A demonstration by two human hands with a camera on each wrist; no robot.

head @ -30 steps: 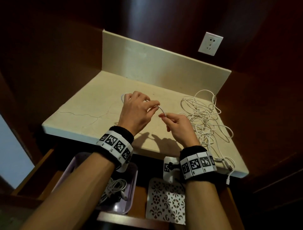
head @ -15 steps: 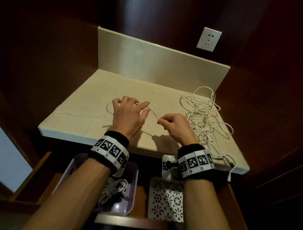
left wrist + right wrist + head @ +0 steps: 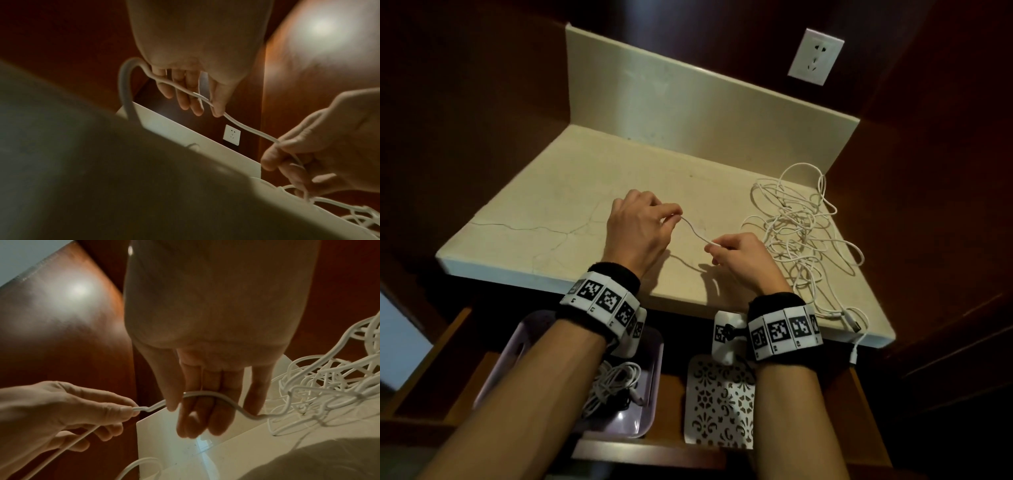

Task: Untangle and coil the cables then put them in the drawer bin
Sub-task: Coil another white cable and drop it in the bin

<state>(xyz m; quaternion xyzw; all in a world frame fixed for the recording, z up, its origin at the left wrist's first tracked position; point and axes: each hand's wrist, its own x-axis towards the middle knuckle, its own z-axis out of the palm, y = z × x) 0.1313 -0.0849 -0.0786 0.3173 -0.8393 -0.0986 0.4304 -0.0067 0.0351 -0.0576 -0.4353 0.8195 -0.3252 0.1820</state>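
Observation:
A thin white cable [image 3: 695, 233] runs between both hands above the beige countertop [image 3: 551, 205]. My left hand [image 3: 676, 216] pinches it between thumb and forefinger, and a loop hangs behind the palm in the left wrist view [image 3: 125, 91]. My right hand [image 3: 714, 245] pinches the same cable [image 3: 236, 407], which trails right into a tangled pile of white cables [image 3: 801, 233]. Below the counter, a lavender drawer bin [image 3: 654, 346] holds a coiled white cable [image 3: 609, 383].
A white wall socket [image 3: 815, 56] sits above the backsplash. USB plugs [image 3: 854, 325] lie and hang at the counter's front right edge. A white patterned panel [image 3: 722, 404] lies in the open drawer beside the bin. Dark wood walls close in on both sides.
The hands have drawn apart, the left one moving left, and the stretch of cable between them is longer. The loop past the left hand's fingers no longer shows in the head view.

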